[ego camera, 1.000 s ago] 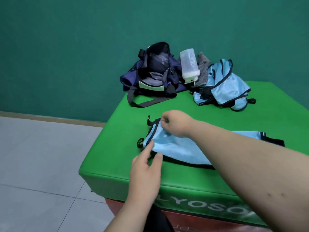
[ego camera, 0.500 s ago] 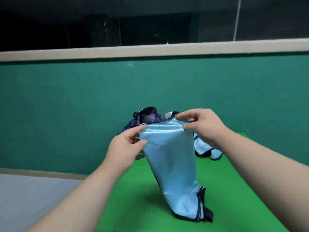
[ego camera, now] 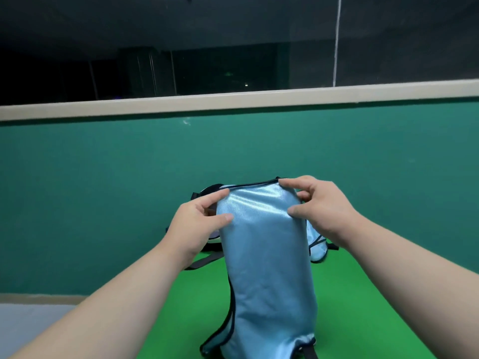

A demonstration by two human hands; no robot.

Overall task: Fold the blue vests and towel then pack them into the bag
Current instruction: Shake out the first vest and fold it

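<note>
The shiny light-blue vest with dark trim (ego camera: 267, 255) hangs by its narrow top edge; its long axis runs almost straight down from the grip, and its lower end is at or just above the green padded mat (ego camera: 363, 294), though contact cannot be told. The left hand (ego camera: 202, 224) pinches the upper left corner between thumb and fingers; the right hand (ego camera: 321, 211) pinches the upper right corner likewise, level with it. The dark navy fabric bag (ego camera: 207, 189) sits behind the vest, mostly hidden and nearer the left hand; a crumpled second blue vest (ego camera: 316, 244) lies behind on the right. Folding probably means bringing top to bottom along that axis. A second ago the vest lay flat on the mat; half a second ago it hung slanting, and now it hangs straighter.
</note>
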